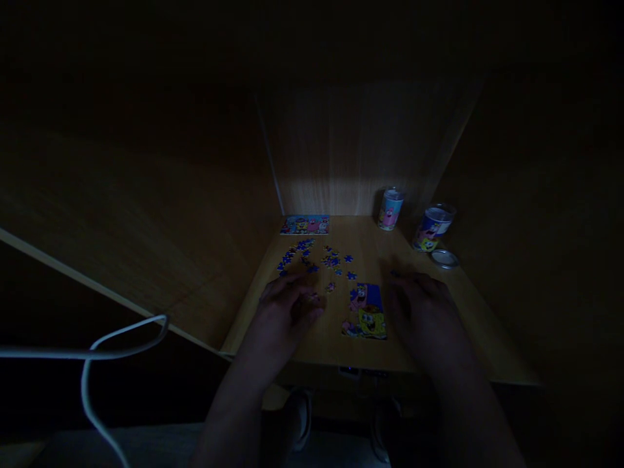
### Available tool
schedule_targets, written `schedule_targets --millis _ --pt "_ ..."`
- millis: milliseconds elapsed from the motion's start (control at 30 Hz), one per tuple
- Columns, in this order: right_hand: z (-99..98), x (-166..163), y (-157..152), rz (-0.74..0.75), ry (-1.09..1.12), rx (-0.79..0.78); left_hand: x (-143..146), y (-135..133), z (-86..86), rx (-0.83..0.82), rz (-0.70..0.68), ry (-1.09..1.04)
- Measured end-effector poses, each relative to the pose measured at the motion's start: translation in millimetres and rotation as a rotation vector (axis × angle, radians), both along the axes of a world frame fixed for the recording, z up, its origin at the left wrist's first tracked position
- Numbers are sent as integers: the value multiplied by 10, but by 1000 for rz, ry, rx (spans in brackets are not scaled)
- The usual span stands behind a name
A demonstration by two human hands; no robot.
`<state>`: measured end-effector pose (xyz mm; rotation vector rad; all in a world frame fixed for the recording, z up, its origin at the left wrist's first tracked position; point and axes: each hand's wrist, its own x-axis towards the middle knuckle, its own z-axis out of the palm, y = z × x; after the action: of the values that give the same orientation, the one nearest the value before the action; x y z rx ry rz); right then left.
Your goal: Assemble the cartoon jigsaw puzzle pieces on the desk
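Note:
A partly joined jigsaw puzzle lies near the table's front edge, showing a yellow and a pink cartoon figure against blue. My left hand is to its left, thumb and forefinger closed around a small puzzle piece. To the right of the joined part rests my right hand, its thumb apart from the fingers. At its fingertips is a dark blue piece; dimness hides the exact contact. Loose puzzle pieces are scattered beyond my left hand, with one single piece closer to the joined part.
A picture card lies at the back left of the wooden table. Two clear-topped cans stand at the back right, beside a round lid. Wooden panels enclose the sides and back. A white cable hangs at left.

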<state>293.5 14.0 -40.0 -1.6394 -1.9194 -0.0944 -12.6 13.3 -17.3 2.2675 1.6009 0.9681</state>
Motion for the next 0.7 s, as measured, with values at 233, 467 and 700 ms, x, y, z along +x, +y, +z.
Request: schedule_targets --millis 233,467,700 --pt "-2 8 6 -5 -9 2 -85 18 -70 -53 29 21" --pt "30 -16 -5 3 -10 12 26 14 -74 -24 48 42" --pt "21 -17 -3 -8 -28 9 44 19 -12 -45 -7 52"
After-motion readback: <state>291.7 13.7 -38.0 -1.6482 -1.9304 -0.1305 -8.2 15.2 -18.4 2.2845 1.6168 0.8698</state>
